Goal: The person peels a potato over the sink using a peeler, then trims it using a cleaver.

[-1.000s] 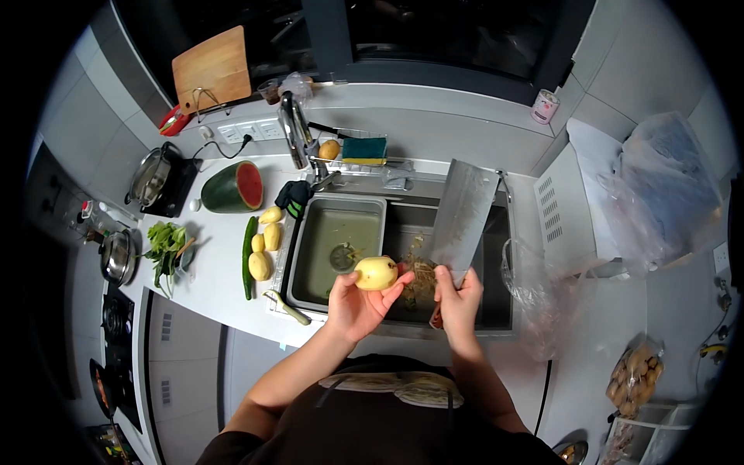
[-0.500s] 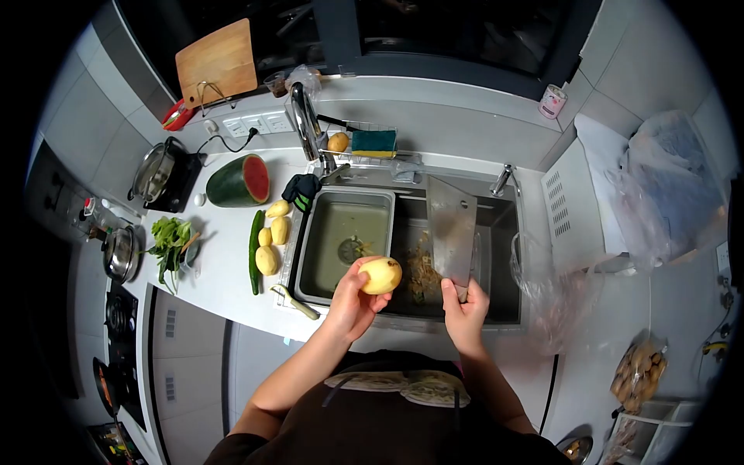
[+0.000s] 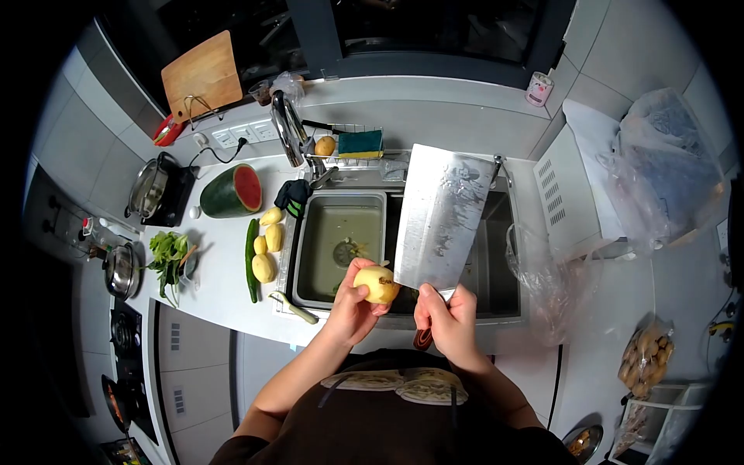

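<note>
Wore dk brown top [image 3: 380, 434] w/ short slvs [image 3: 236, 451], 2 pale rounded patches [image 3: 434, 388] up front, thin greyish strips [image 3: 454, 411]; showed bare forearms [image 3: 301, 377].

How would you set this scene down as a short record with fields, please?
Left hand: holds a pale potato with a dark spot
Right hand: holds a cleaver, blade raised
Blade against potato: very close; contact unclear
Left basin: holds water
Counter, left of basin: four potatoes, cucumber, peeler, watermelon, greens
Behind basins: sponge, another potato
</note>
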Demonstrator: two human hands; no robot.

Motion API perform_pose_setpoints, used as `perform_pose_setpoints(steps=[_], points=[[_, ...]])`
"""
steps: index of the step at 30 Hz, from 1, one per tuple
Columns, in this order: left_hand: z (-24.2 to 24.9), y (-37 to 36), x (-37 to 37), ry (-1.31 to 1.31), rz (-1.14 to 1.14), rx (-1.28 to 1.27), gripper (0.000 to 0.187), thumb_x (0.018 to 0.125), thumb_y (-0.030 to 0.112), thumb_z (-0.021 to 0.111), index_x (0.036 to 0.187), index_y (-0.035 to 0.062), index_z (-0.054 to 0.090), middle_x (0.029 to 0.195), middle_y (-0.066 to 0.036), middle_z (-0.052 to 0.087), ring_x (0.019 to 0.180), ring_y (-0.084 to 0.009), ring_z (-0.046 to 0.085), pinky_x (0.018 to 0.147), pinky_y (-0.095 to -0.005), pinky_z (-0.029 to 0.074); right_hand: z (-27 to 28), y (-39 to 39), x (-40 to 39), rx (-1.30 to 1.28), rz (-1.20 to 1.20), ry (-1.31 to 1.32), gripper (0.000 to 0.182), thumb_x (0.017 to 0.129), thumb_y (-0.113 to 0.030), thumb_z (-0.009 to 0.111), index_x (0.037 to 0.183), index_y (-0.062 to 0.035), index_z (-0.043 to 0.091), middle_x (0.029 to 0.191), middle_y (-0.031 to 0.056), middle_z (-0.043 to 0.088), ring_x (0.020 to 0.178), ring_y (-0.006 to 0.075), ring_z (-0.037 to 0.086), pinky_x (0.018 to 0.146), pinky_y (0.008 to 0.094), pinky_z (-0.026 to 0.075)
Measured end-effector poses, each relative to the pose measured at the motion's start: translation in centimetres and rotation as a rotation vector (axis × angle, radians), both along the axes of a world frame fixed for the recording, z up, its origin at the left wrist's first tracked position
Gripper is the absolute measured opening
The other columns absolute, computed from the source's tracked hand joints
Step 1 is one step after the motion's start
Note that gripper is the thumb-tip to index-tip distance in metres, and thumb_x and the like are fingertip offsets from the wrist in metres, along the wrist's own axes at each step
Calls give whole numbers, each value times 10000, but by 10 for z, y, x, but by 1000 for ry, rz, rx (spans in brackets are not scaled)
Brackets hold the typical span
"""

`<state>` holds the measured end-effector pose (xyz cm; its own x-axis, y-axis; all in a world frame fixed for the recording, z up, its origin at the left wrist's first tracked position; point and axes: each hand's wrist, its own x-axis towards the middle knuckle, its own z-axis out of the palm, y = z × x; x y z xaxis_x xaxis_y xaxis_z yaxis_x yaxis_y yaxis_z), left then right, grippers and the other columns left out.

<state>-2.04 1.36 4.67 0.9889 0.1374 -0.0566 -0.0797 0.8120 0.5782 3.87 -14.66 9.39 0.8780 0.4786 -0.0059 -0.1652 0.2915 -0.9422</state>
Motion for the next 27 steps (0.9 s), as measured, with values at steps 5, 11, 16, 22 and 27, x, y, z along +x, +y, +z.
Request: perform_pose_setpoints(steps=[5, 11, 16, 22, 27], points=[[1, -1, 1, -19, -3, 3, 399, 849, 251, 666, 1121, 120, 404, 981, -104, 555, 673, -151, 494, 568, -246, 396, -1, -3, 2, -23, 25, -42, 212, 971, -80, 520, 774, -4, 499, 587, 25, 503, 458, 89, 470, 431, 251, 374], [7, 0, -1, -25, -19, 146, 484, 875, 330, 674, 1208, 82, 425, 1008, -83, 562, 691, -109, 486, 572, -214, 387, -3, -7, 5, 12, 67, -10, 210, 974, -79, 514, 776, -11, 493, 586, 24, 487, 453, 90, 453, 429, 255, 371], [9, 4, -3, -67, -26, 274, 598, 878, 422, 670, 1287, 68, 416, 1042, -58, 569, 721, -70, 488, 576, -185, 382, 1, -11, 6, 40, 123, 92, 198, 974, -76, 514, 786, -18, 491, 586, 18, 468, 450, 94, 438, 428, 257, 370], [12, 0, -4, -35, 12, 416, 624, 875, 455, 660, 1303, 74, 411, 1034, -53, 569, 760, -78, 508, 602, -182, 413, -6, -14, 6, 82, 148, 96, 228, 981, -89, 500, 763, -24, 487, 591, 20, 459, 455, 96, 443, 427, 257, 367], [11, -9, -3, -33, -57, 260, 641, 873, 465, 657, 1308, 69, 401, 1008, -61, 560, 715, -83, 479, 599, -198, 393, 0, -10, -1, 92, 78, 124, 288, 970, -78, 506, 692, -28, 454, 534, 21, 477, 455, 88, 458, 440, 258, 363]])
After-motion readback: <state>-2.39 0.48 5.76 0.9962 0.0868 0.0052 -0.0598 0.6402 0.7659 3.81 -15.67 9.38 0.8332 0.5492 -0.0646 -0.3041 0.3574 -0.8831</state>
